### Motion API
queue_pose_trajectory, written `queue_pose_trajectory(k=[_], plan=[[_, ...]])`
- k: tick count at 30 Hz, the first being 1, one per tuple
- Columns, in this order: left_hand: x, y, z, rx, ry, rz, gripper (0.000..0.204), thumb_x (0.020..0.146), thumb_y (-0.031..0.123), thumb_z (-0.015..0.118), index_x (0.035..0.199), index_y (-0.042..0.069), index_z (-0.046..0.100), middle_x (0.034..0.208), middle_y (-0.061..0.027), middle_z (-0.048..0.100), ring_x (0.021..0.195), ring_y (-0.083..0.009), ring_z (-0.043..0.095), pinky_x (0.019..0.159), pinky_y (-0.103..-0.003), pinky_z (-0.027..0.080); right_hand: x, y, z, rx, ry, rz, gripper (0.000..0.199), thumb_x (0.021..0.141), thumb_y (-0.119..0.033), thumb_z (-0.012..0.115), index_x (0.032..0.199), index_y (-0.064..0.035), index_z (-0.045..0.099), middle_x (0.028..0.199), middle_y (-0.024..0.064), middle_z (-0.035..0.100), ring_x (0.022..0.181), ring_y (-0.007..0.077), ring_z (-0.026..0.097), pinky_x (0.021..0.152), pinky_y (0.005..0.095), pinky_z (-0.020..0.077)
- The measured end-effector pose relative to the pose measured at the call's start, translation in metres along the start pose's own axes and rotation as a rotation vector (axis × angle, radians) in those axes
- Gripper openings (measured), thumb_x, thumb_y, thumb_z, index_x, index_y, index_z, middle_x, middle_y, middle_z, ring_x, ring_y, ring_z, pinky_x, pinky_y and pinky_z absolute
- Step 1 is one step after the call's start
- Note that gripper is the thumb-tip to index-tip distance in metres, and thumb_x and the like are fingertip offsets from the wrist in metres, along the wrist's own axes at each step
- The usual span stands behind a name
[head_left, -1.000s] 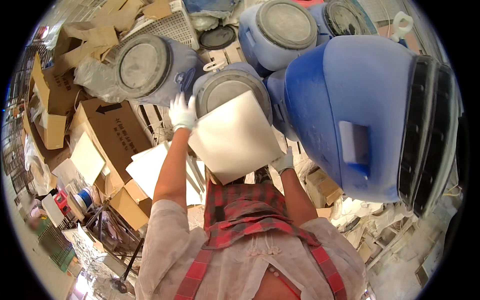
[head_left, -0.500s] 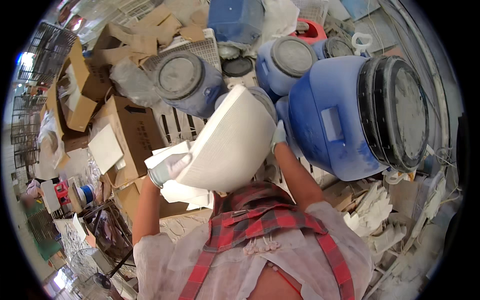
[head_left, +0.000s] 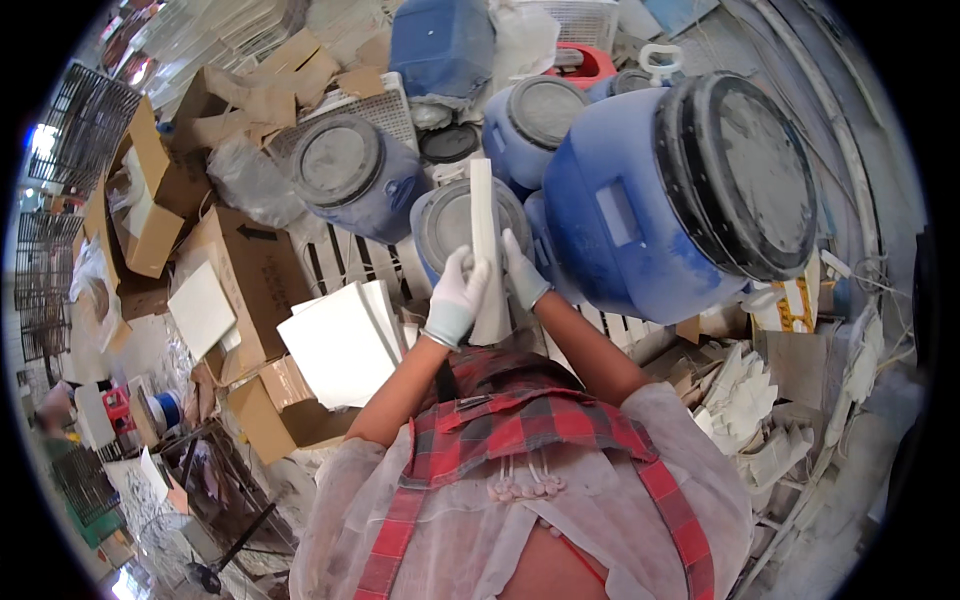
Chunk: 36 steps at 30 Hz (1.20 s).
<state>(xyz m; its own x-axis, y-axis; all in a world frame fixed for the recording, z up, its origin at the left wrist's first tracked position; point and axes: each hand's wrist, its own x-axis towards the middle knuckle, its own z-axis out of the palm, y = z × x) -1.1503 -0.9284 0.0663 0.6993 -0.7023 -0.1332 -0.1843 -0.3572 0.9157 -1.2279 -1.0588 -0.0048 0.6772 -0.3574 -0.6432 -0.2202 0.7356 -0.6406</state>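
A stack of thin white sheets [head_left: 484,225] stands upright on edge in front of my body, seen almost edge-on as a narrow strip. My gloved left hand [head_left: 460,290] grips its left side, fingers curled against it. My gloved right hand [head_left: 522,270] is pressed along the right side, fingers stretched upward, so the stack is held between both hands. Behind it is a blue drum with a grey lid [head_left: 450,225], partly hidden by the stack. More white square sheets [head_left: 335,340] lean fanned out beside my left forearm, over an open cardboard box [head_left: 265,420].
A large blue drum [head_left: 600,170] with a black rim lies tilted at right. Smaller blue drums [head_left: 390,180] stand ahead on slatted pallets. Cardboard boxes [head_left: 250,270] crowd the left. Broken white scraps [head_left: 740,405] are heaped at lower right.
The stack, earlier bowed and broadside between widely spread hands, is now narrow and upright. My left hand has moved right and up, bringing both hands close together. The fanned sheets at left are uncovered.
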Motion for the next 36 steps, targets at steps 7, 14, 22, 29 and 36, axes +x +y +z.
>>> queue_pose_trajectory(k=[7, 14, 22, 29, 36], plan=[[0.029, -0.018, 0.012, -0.087, -0.199, -0.090, 0.059, 0.094, 0.044, 0.050, 0.127, -0.004, 0.048, 0.114, -0.0179, 0.061, 0.105, -0.0258, 0.058, 0.088, -0.032, 0.045, -0.057, -0.005, 0.024, -0.415, -0.035, -0.361, 0.102, 0.082, -0.058, 0.057, 0.141, 0.0127, 0.012, 0.145, 0.0301, 0.021, 0.140, 0.0334, 0.017, 0.112, 0.0349, 0.0177], [0.031, -0.036, -0.003, -0.767, -0.392, -0.356, 0.054, 0.093, 0.039, 0.055, 0.128, -0.002, 0.049, 0.110, -0.0099, 0.062, 0.094, -0.0173, 0.061, 0.080, -0.029, 0.049, -0.049, 0.008, 0.027, -0.797, 0.096, -0.342, 0.119, 0.069, -0.055, 0.071, 0.140, 0.0151, 0.006, 0.144, 0.0324, 0.022, 0.138, 0.0373, 0.020, 0.112, 0.0368, 0.0189], [0.009, -0.001, -0.010, -0.726, -0.422, -0.313, 0.048, 0.095, 0.033, 0.052, 0.126, -0.005, 0.050, 0.115, -0.0096, 0.059, 0.102, -0.0159, 0.056, 0.089, -0.027, 0.044, -0.069, -0.002, 0.005, -0.787, -0.108, -0.368, 0.106, 0.079, -0.050, 0.066, 0.140, 0.0159, 0.010, 0.145, 0.0344, 0.019, 0.139, 0.0363, 0.018, 0.113, 0.0352, 0.0182], [-0.001, -0.011, -0.018, -0.587, -0.603, -0.212, 0.059, 0.097, 0.036, 0.047, 0.140, -0.002, 0.033, 0.131, -0.0126, 0.049, 0.117, -0.0183, 0.048, 0.098, -0.030, 0.039, -0.086, 0.003, -0.008, -0.892, -0.155, -0.434, 0.096, 0.085, -0.046, 0.061, 0.141, 0.0138, 0.011, 0.146, 0.0330, 0.018, 0.139, 0.0356, 0.018, 0.113, 0.0340, 0.0173], [0.108, -0.034, -0.004, -0.932, -0.324, -0.034, 0.050, 0.100, 0.032, 0.039, 0.140, 0.003, 0.034, 0.134, -0.0138, 0.047, 0.124, -0.0222, 0.043, 0.106, -0.031, 0.031, -0.078, 0.016, -0.014, -0.856, -0.183, -0.450, 0.093, 0.085, -0.044, 0.061, 0.142, 0.0109, 0.011, 0.147, 0.0301, 0.019, 0.139, 0.0332, 0.020, 0.113, 0.0334, 0.0174]])
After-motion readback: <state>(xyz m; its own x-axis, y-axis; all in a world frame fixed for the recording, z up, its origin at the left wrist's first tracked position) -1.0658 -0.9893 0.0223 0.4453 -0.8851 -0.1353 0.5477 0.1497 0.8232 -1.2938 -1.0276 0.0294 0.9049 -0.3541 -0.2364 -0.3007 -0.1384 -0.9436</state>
